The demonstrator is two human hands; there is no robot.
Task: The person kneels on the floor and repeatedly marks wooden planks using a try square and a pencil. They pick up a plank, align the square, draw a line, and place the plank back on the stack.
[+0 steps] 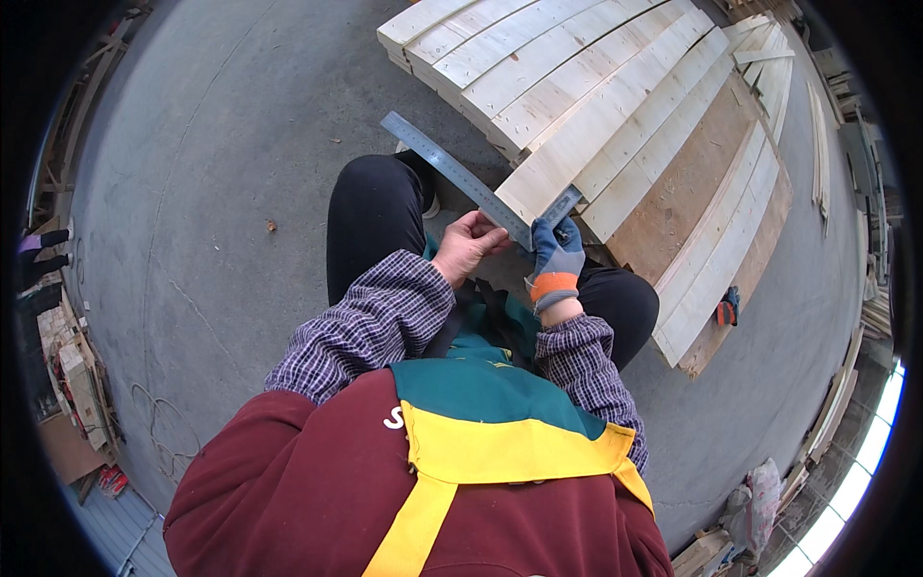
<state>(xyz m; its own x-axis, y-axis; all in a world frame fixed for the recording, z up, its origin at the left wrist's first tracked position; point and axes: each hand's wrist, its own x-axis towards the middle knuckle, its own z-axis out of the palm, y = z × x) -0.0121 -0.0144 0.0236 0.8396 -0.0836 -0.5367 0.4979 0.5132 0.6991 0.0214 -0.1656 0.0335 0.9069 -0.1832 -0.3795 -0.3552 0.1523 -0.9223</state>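
A metal try square (460,178) lies across the near end of a pale wooden plank (543,178), its long blade reaching out to the upper left. My right hand (557,258), in a grey-blue and orange work glove, grips the square near its corner, where the short thick arm meets the blade. Bare, my left hand (465,248) has its fingers pinched together close beside the blade and the plank's end. Whatever sits between those fingertips is too small to make out. Both hands are between my knees.
Beyond the square, planks (577,58) lie side by side on a stack, with a brown board (687,173) showing between them. Another glove (728,306) rests at the stack's right edge. Scrap wood (82,385) lies far left, near another person's feet (58,248). Sacks (760,505) stand lower right.
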